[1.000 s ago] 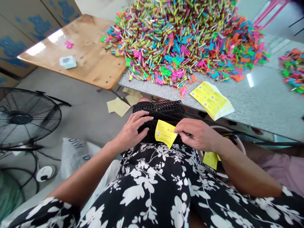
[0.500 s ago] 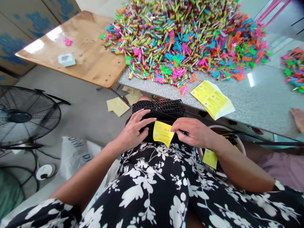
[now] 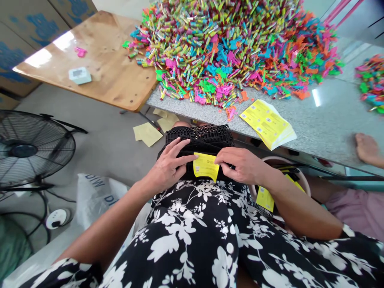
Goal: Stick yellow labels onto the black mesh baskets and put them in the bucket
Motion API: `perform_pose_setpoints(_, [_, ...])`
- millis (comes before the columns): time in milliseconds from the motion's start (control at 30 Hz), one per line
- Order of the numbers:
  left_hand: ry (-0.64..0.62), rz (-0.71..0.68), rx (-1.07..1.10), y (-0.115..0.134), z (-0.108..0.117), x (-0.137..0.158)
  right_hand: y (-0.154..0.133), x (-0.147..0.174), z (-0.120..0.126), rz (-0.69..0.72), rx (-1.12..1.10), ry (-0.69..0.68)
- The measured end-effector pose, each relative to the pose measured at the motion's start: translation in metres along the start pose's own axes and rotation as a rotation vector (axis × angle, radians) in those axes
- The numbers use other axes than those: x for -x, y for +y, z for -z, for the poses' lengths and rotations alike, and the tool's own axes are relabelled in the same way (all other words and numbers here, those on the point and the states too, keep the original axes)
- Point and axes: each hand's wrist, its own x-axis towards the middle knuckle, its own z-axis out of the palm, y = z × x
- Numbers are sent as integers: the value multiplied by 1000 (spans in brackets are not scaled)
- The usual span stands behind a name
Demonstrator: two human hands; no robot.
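Note:
A small yellow printed card (image 3: 205,167) lies over my lap, bowed along its lower edge. My right hand (image 3: 240,164) pinches its right side between thumb and fingers. My left hand (image 3: 169,164) is open, fingers apart, its index fingertip touching or just over the card's upper left corner. Beneath both hands rests a black mesh basket (image 3: 199,136) on my lap; its inside is mostly hidden. Just beyond, on the granite-like tabletop (image 3: 327,128), sits a stack of yellow printed sheets (image 3: 268,123).
A large heap of colourful small plastic toys and tubes (image 3: 222,52) covers the far table. To the left stand a wooden table (image 3: 117,80) with a white box (image 3: 79,75), and a black fan (image 3: 33,150). Another person's hand (image 3: 367,148) rests at right. A pail (image 3: 306,184) holds yellow cards.
The left index finger has come onto the card's upper left corner, and the card lies flatter. The other person's hand at right has shifted further into view.

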Motion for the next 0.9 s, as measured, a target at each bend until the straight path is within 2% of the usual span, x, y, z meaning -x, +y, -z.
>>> perform_pose_setpoints(133, [9, 11, -16, 0, -1, -2, -3, 4, 1, -81, 93, -58])
perform_pose_setpoints(267, [0, 49, -8, 2, -2, -5, -11, 7, -2, -212, 224, -56])
perform_pose_setpoints(400, [3, 81, 5, 7, -2, -7, -22, 5, -7, -287, 395, 58])
perform_pose_setpoints(500, [16, 97, 0, 9, -2, -9, -27, 4, -15, -289, 420, 169])
perform_pose_setpoints(567, [28, 100, -11, 11, -3, -10, -27, 4, -25, -231, 417, 144])
perform_pose_setpoints(633, [33, 96, -24, 13, -3, -12, -25, 7, -36, -185, 418, 64])
perform_pose_setpoints(733, [8, 86, -43, 17, -4, -13, -20, 16, -49, -211, 422, -20])
perform_pose_setpoints(900, [-99, 91, -90, 15, 1, -5, -14, 41, -56, -259, 435, -16])
